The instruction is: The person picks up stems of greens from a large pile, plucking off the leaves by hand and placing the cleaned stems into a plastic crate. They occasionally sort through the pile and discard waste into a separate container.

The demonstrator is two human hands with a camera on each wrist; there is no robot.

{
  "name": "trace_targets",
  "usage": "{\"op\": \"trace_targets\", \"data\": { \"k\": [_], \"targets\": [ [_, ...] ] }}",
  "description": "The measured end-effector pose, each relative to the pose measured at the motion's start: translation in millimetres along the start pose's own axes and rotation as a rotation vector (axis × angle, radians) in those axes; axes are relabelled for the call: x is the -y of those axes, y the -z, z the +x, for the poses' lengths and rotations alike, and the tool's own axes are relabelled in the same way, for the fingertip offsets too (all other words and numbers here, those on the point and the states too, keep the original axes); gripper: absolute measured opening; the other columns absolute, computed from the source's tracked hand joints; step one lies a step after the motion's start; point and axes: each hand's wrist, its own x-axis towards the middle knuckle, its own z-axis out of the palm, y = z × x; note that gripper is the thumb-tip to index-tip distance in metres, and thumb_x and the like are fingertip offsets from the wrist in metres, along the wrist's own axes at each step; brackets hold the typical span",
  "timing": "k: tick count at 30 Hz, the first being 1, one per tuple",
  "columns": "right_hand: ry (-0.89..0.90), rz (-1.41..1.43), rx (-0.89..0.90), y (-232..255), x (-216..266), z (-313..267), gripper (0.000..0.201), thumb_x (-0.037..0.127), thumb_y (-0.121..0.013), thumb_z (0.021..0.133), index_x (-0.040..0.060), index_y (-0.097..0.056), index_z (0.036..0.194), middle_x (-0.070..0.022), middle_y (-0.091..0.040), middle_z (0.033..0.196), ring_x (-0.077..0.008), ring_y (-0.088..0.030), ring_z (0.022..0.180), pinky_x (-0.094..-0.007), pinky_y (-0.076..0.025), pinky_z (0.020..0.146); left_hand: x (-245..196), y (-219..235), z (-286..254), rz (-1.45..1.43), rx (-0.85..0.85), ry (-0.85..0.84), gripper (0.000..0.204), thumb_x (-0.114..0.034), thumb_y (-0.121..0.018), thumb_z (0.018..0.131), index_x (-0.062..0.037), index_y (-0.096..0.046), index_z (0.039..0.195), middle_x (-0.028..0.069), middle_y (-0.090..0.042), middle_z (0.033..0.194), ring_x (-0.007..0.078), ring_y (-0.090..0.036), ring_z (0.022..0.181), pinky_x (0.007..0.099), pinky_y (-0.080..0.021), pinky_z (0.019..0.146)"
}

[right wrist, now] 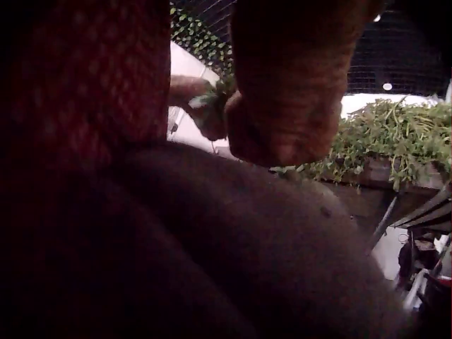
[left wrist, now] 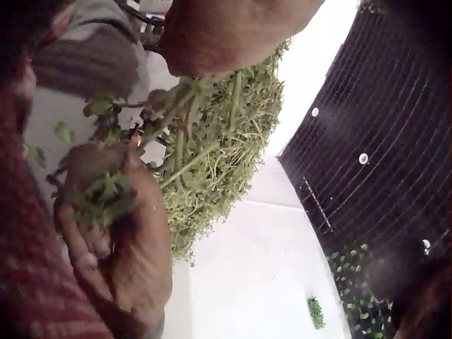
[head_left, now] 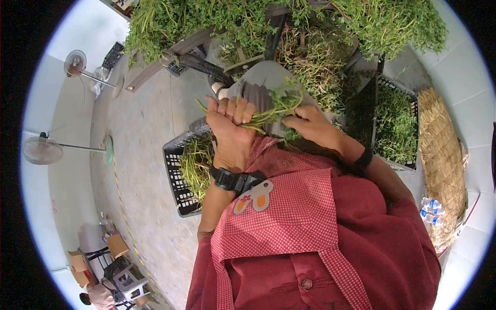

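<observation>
Over the lap, my left hand (head_left: 230, 126) grips a small bunch of green leafy stems (head_left: 266, 118), its fingers curled round the pale stem ends. On the other side my right hand (head_left: 316, 128) pinches the bunch near its leafy part, thumb against curled fingers. Some leaves stick up above the right hand, and a few hang below it by the apron (head_left: 279, 212). The left wrist view shows loose leaves (left wrist: 106, 201) in the right hand (left wrist: 131, 240). Seen from the right wrist, the right hand (right wrist: 289, 99) hides most of the stems.
A black crate (head_left: 173, 181) with pale stems stands on the floor beside the left forearm. Heaped greens (head_left: 206, 23) cover the table ahead, with more plants (head_left: 315, 67) piled beneath. Another crate (head_left: 376, 121) of greens stands at right, beside a rolled straw mat (head_left: 442, 160) and water bottles (head_left: 433, 211).
</observation>
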Motion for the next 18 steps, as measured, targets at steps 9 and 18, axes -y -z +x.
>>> {"op": "trace_targets", "data": {
  "k": [9,18],
  "targets": [
    [0.464,0.36,0.762,20,62,-42,0.019,0.017,-0.051,0.088,0.0009,-0.057,0.081,-0.0002,-0.057,0.076,-0.0077,-0.054,0.066,-0.0248,-0.042,0.059,-36,18,22,-0.01,-0.047,-0.084,0.049,-0.035,-0.026,0.096,-0.0162,-0.022,0.051,-0.0033,-0.015,0.046,0.0119,-0.015,0.039,0.0276,-0.016,0.039],
    [0.019,0.547,0.04,-3,15,-1,0.033,0.028,-0.053,0.089,0.0069,-0.057,0.113,0.0008,-0.055,0.079,-0.0069,-0.05,0.062,-0.0222,-0.045,0.055,-29,15,6,-0.304,0.063,0.079,0.05,-0.038,-0.025,0.096,-0.017,-0.022,0.051,-0.0035,-0.018,0.045,0.0114,-0.018,0.039,0.0278,-0.02,0.041]
  ]
}}
